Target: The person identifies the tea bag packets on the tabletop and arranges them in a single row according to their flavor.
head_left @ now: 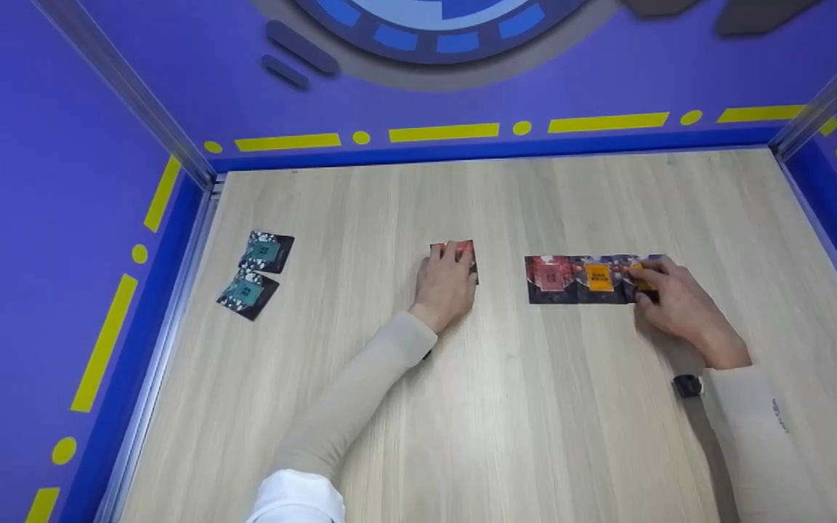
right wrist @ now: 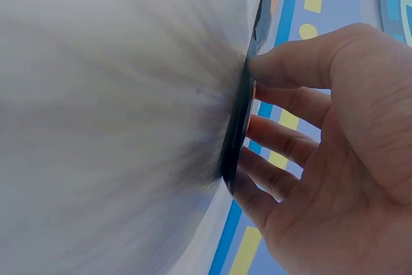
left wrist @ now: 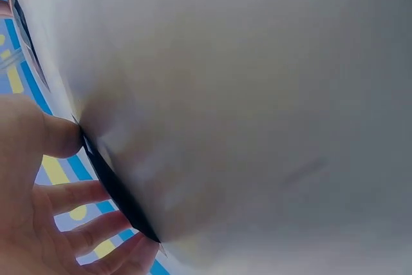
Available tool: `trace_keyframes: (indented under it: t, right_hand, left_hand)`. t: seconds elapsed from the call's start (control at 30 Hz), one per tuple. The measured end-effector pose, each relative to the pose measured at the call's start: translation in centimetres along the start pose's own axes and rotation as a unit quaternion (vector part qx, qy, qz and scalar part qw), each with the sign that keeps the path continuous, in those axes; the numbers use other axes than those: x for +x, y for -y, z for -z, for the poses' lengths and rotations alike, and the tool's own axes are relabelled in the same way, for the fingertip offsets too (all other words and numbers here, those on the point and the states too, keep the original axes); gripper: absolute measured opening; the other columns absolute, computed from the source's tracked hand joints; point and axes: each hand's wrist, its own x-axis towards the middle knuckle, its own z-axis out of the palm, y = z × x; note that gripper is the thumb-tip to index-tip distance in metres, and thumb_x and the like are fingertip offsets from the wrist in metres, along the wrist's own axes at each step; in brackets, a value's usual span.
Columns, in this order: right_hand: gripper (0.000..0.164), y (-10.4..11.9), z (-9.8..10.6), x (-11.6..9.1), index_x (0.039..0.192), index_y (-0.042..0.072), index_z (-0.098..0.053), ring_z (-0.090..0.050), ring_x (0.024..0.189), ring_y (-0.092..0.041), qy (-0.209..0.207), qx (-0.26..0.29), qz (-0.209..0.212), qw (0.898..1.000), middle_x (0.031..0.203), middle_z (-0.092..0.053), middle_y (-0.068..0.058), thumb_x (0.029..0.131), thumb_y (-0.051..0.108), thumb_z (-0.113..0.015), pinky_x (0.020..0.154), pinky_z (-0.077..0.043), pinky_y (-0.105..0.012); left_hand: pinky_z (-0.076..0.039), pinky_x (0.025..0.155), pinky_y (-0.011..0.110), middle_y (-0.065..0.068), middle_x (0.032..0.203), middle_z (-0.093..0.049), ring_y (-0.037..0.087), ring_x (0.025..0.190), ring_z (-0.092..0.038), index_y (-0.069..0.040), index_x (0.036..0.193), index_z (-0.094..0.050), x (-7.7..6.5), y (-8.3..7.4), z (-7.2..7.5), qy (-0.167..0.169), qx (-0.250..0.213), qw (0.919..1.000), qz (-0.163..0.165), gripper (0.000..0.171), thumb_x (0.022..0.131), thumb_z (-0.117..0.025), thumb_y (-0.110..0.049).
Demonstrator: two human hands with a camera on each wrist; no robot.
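My left hand [head_left: 446, 287] grips a small square packet with a red label [head_left: 471, 252] lying on the table, its fingers covering most of it. In the left wrist view, the thumb and fingertips hold opposite ends of the dark packet [left wrist: 122, 191]. Farther right, my right hand [head_left: 684, 309] holds an orange-labelled packet [head_left: 640, 260] by its edges, thumb toward me. That packet ends a touching row with another orange-labelled packet [head_left: 598, 277] and a red-labelled packet [head_left: 551, 278]. The right wrist view shows the held packet's dark edge [right wrist: 237, 130] low against the tabletop.
Two teal-labelled packets [head_left: 264, 251] lie partly touching at the table's left side, the nearer one [head_left: 248, 292] tilted. Blue-purple walls [head_left: 418, 102] with yellow marks enclose the wooden table [head_left: 506, 407] at the back and sides. A black device [head_left: 687, 386] sits at my right wrist.
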Motion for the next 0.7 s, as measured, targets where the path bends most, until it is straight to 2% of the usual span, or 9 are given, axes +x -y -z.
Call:
trace_keyframes:
  t: [0.33,0.7]
  right_hand:
    - [0.053,0.0,-0.1,0.0,0.151,-0.008,-0.053,-0.042,0.130,-0.050,0.004,0.000,-0.006,1.000,0.153,-0.040,-0.031,0.101,0.007,-0.062,0.111,-0.039,-0.073]
    - [0.052,-0.1,0.0,0.0,0.150,-0.008,-0.055,-0.043,0.133,-0.052,0.000,0.001,0.002,1.000,0.152,-0.042,-0.031,0.100,0.006,-0.062,0.112,-0.039,-0.073]
  left_hand:
    - [-0.054,0.107,0.045,0.010,0.148,-0.057,0.032,0.140,-0.053,-0.016,0.153,-0.057,-0.1,-2.6,-0.2,0.006,0.010,0.9998,-0.013,0.048,0.111,-0.052,-0.039]
    - [-0.055,0.105,0.043,0.007,0.147,-0.059,0.031,0.137,-0.055,-0.019,0.151,-0.061,-0.2,-4.4,-0.3,-0.004,0.029,0.9991,-0.030,0.047,0.110,-0.054,-0.042]
